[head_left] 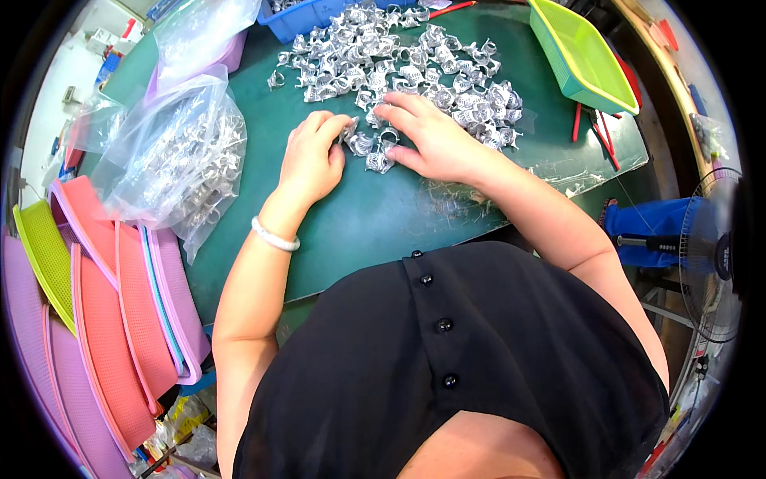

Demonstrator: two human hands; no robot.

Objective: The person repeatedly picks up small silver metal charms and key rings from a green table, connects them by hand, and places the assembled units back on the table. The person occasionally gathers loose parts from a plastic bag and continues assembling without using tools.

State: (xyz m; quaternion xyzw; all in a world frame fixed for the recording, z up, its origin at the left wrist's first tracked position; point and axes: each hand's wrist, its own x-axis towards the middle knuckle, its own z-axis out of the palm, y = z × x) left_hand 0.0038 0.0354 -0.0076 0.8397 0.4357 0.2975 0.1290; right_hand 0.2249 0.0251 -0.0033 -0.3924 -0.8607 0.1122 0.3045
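Silver-coloured metal rings (391, 56) with openwork tops lie heaped on a green tabletop (279, 172). At the near edge of the heap, my left hand (313, 156) rests with bent fingers, its fingertips against a few rings (359, 144); the thumb stands apart from them. Facing it from the right, my right hand (431, 140) lies over the rings with fingers and thumb apart. One ring (378, 160) sits beside its thumb tip. Neither hand visibly grips a ring, though the undersides of the fingers are hidden. A pale bangle (274, 235) circles my left wrist.
A clear plastic bag (179, 156) of similar rings lies at left, above stacked pink and purple baskets (112, 319). Behind the heap is a blue bin (291, 22). A green basket (582, 56) and red-handled tools (604, 140) are at right, with a fan (710, 255) lower down.
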